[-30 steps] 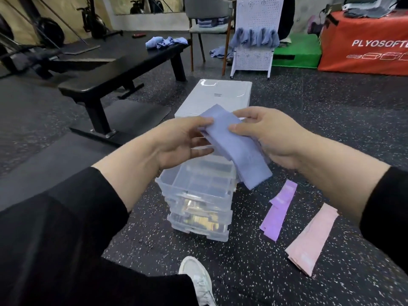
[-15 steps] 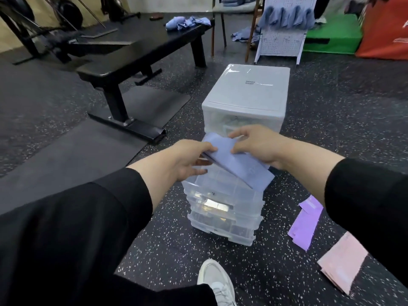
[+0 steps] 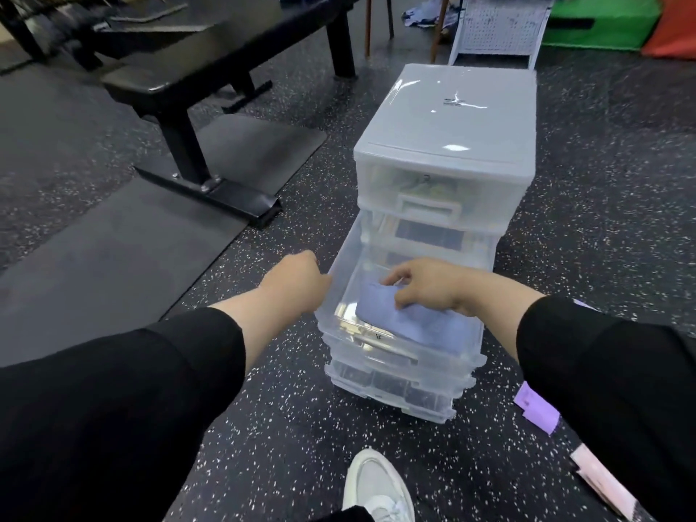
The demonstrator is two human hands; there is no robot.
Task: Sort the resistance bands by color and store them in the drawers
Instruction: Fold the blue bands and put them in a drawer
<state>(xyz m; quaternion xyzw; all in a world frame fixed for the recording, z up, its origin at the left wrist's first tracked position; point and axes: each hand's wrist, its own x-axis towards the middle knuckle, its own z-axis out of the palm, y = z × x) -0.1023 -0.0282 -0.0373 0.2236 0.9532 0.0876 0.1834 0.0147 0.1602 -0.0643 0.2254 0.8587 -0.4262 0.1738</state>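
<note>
A clear plastic drawer unit (image 3: pixel 448 118) stands on the speckled floor. Its second drawer (image 3: pixel 341 275) is pulled out towards me. A folded blue resistance band (image 3: pixel 414 322) lies inside that drawer, and my right hand (image 3: pixel 425 286) holds it down with curled fingers. My left hand (image 3: pixel 297 280) sits at the drawer's left wall with its fingers curled; whether it grips the wall is hidden. A purple band (image 3: pixel 536 406) and a pink band (image 3: pixel 599 480) lie on the floor at the right, partly behind my right sleeve.
A black workout bench (image 3: pixel 180 88) stands at the left on a dark mat. A white pegboard rack (image 3: pixel 497 32), a green box (image 3: pixel 599 24) and an orange block (image 3: pixel 674 28) are at the back. My white shoe (image 3: pixel 376 487) is below the drawers.
Both hands have come down with the blue band, which now lies inside the open drawer. My left hand has let go of it and moved to the drawer's left side.
</note>
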